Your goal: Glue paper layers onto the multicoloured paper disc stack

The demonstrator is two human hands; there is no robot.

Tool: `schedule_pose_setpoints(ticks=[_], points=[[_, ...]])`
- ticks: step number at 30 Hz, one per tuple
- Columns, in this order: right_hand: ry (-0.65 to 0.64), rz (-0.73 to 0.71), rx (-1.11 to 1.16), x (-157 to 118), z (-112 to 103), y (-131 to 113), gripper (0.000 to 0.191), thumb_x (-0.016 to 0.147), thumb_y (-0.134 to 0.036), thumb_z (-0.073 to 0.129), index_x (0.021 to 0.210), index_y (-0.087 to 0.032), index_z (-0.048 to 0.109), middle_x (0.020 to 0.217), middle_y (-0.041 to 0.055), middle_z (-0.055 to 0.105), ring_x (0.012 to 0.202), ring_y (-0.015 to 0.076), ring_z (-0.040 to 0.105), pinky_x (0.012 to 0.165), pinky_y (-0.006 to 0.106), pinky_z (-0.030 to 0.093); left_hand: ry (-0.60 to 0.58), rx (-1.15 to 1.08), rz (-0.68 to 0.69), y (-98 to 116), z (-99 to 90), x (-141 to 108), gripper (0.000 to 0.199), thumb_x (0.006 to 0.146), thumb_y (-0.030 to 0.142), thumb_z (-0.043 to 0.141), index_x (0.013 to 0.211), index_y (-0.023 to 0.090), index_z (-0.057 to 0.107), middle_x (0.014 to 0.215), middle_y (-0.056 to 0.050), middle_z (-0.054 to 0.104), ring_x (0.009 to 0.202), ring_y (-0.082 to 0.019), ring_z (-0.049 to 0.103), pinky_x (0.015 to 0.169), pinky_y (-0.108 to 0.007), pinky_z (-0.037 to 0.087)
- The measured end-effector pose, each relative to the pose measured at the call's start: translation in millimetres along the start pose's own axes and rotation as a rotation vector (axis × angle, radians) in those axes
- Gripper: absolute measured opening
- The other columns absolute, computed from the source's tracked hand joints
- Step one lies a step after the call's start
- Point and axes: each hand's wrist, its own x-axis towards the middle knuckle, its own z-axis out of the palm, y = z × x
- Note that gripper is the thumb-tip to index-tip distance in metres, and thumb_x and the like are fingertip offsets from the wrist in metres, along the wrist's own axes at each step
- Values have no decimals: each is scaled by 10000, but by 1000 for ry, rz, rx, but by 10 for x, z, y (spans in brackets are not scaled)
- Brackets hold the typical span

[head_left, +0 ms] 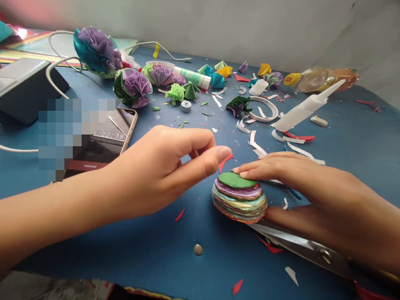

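A thick stack of coloured paper discs (240,200), green on top, sits over the blue table at centre right. My right hand (325,196) grips its right side, fingertips on the green top and thumb against the lower edge. Scissors (296,243) lie under that hand, blades pointing left toward the stack. Left of the stack, my left hand (184,166) hovers with fingers curled and thumb extended near the index finger; whatever is between them, if anything, cannot be made out.
Ruffled paper balls (100,52), a glue stick (192,78) and small folded paper pieces stand at the back. A phone (106,139) lies left. A white glue bottle (303,110), a tape ring (265,109), a plastic bottle (325,79) and paper scraps are right. A metal button (198,249) lies in front.
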Motion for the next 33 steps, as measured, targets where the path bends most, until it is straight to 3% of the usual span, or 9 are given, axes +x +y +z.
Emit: schedule_pose_setpoints(ticks=[2,4,8,13,18,22,24,30,33], points=[[-6,-5,3,10,0,8,195,1042,-316,588,1221,-242,565,1143,15,715,1027,174,702,899,289,574,14,-21,10,-5,0,18,358,999,324,622,672,185,665,580,53,616,533,-74,526,492,-213,400],[-5,-7,4,11,0,22,168,1064,-334,533,1210,-258,564,1127,2,728,1014,185,716,899,300,583,38,-47,32,-21,9,26,276,948,252,703,683,179,690,703,43,725,624,-72,623,563,-189,462],[-12,-36,7,-2,-9,52,204,1063,-222,486,1256,-254,545,1168,8,724,1090,185,699,1028,320,539,65,-58,87,-62,25,12,88,876,113,753,825,178,784,928,17,804,800,-78,714,763,-170,548],[8,-87,-47,6,-29,53,265,1026,-74,464,1247,-195,546,1142,58,720,1166,155,664,1043,288,514,64,-29,44,-45,17,-13,179,783,126,853,677,194,725,894,20,769,798,-92,706,782,-193,545],[7,-52,-38,12,-26,39,219,1067,-145,448,1252,-222,536,1119,53,718,1105,181,685,1008,325,537,27,-2,90,-37,4,-6,353,897,279,794,594,173,648,822,19,757,712,-78,680,684,-208,503],[0,-49,-49,8,-27,44,212,1071,-149,469,1260,-215,542,1141,40,709,1100,163,670,1023,301,517,-22,38,163,-69,19,-17,68,938,233,752,902,176,765,1047,-14,781,882,-108,717,811,-210,538],[-8,-56,-53,9,-25,54,198,1081,-193,485,1270,-213,543,1143,31,705,1084,155,667,1022,293,511,-43,23,208,-73,43,-28,99,955,204,725,1045,175,756,1119,-32,770,980,-125,723,884,-211,545],[28,-56,-50,-2,-13,41,207,1107,-333,459,1248,-221,561,1110,35,717,1051,203,699,1014,358,513,-66,-9,256,-25,136,-61,108,999,174,643,983,190,749,1021,-26,780,895,-128,738,813,-193,554],[11,-52,-69,-10,-25,2,186,1099,-257,484,1259,-203,560,1154,35,720,1053,182,702,1091,357,456,-70,4,267,-14,173,-65,114,1007,162,625,954,184,723,1007,-20,763,884,-120,719,822,-183,538]])
